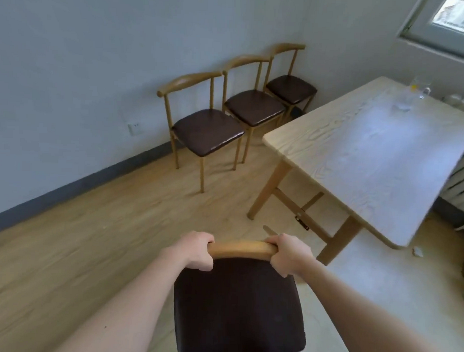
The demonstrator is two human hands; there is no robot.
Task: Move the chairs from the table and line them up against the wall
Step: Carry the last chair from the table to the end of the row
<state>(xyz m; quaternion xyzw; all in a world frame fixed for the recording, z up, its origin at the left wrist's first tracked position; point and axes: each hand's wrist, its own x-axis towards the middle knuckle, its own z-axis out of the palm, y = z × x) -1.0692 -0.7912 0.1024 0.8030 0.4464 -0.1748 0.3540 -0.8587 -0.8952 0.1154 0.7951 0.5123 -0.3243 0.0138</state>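
We are mid-carry with the fourth chair (238, 302): our left hand (198, 251) and right hand (288, 256) are both closed around the ends of its curved wooden backrest rail, fingers wrapped over the top and thumbs underneath, nothing else in either grip. The dark padded seat sits at six o'clock, right below us, and we cannot tell whether its legs are on the floor or lifted, since they are out of sight. Three matching chairs already stand in a row against the wall (71, 65) at about twelve o'clock, backs to the wall, seats just beside one another: the nearest chair (207, 134), the middle chair (254, 107) and the far chair (290, 88) in the corner. So we judge the task near its end, with this one left to place. The next move calls for bringing it forward toward eleven o'clock, turning it so its back meets the wall, and setting it just beside the nearest chair while keeping clear of the table's corner. The pale wooden table (371, 159) fills two o'clock, with clear glassware (415, 95) at its far end. The floor (105, 224) is light wood-look planking, bare along our path, with a dark skirting board, a wall socket (134, 127) low at eleven o'clock, and a window (452, 17) at upper right.
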